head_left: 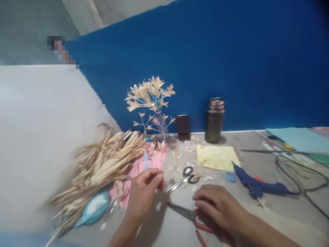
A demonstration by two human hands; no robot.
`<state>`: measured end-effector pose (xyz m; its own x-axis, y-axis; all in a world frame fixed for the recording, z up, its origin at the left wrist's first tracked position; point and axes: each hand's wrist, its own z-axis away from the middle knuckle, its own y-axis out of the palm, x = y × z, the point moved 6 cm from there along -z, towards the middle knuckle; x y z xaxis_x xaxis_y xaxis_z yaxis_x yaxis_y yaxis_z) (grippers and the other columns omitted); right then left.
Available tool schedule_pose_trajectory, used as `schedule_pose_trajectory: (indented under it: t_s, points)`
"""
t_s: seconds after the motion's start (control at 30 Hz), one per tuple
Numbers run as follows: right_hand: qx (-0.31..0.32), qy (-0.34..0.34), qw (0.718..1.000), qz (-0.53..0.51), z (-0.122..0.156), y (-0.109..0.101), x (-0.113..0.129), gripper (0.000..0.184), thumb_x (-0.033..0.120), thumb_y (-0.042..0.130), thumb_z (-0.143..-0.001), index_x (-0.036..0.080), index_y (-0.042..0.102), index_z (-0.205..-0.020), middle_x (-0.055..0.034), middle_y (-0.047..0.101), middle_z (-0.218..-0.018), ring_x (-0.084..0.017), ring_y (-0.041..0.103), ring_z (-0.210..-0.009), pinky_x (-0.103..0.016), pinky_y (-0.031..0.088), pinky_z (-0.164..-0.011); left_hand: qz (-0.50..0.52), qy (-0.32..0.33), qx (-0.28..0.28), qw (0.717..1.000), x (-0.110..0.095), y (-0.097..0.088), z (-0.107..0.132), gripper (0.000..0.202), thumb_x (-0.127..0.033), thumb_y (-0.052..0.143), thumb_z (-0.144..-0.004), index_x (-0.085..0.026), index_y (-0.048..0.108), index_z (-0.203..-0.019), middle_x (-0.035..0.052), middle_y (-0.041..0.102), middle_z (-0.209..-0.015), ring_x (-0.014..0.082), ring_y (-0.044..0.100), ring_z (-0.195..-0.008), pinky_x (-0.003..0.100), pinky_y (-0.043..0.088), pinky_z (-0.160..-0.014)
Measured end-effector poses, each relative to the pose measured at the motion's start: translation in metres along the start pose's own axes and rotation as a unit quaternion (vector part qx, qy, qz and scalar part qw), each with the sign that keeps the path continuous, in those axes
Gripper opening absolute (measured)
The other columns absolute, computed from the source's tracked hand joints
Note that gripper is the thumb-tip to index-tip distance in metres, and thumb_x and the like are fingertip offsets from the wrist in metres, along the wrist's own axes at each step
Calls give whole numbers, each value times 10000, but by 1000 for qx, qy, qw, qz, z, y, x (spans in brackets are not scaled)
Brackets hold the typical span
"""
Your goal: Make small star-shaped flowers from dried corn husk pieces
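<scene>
My left hand (144,192) hovers above the pink sheet (138,168), its fingers pinched on a thin pale stem that I cannot make out well. My right hand (218,206) lies curled over the red handles of a pair of pliers (191,216) on the grey table; whether it grips them is unclear. Black-handled scissors (186,176) lie between and just beyond the two hands. A pile of dried corn husks (102,164) spreads out to the left of my left hand.
A small husk-flower tree (151,99) stands by the blue wall, with a dark phone (183,127) and a steel flask (215,120) beside it. A yellow sheet (217,157), a blue glue gun (257,185) with black cable, and pale blue ribbon (95,207) lie around.
</scene>
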<state>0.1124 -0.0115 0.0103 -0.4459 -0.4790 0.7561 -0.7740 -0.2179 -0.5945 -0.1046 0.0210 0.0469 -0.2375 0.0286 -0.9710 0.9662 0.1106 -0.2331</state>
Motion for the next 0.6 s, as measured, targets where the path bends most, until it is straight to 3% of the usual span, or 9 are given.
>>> schedule_pose_trajectory:
  t_s: [0.13, 0.33, 0.5, 0.6]
  points:
    - [44, -11, 998, 49, -2, 4, -4, 289, 302, 469, -1010, 207, 687, -846, -47, 740, -807, -201, 669, -771, -292, 456, -726, -95, -50, 7, 994, 21, -26, -11, 200, -347, 634, -733, -157, 684, -767, 7, 645, -561, 151, 587, -495, 255, 478, -514]
    - [61, -6, 994, 86, -3, 8, -14, 291, 298, 450, -1024, 220, 662, -840, -43, 734, -818, -213, 672, -787, -301, 455, -726, -177, -56, 18, 982, 50, -36, -22, 134, -269, 539, -728, -174, 630, -703, -31, 570, -509, 132, 522, -450, 235, 410, -469]
    - [73, -12, 991, 112, 1, 10, -17, 322, 313, 435, -1035, 217, 642, -806, -40, 720, -796, -205, 652, -746, -300, 447, -695, -238, -43, 21, 970, 56, -47, -32, 149, -247, 524, -761, -170, 634, -695, -18, 576, -536, 143, 522, -490, 246, 379, -513]
    - [80, -19, 990, 117, 2, 11, -17, 346, 322, 413, -1044, 213, 636, -803, -37, 706, -785, -198, 640, -728, -299, 446, -682, -300, -6, -22, 954, 48, -56, -31, 177, -258, 550, -790, -164, 688, -847, 20, 658, -674, 183, 583, -626, 273, 407, -602]
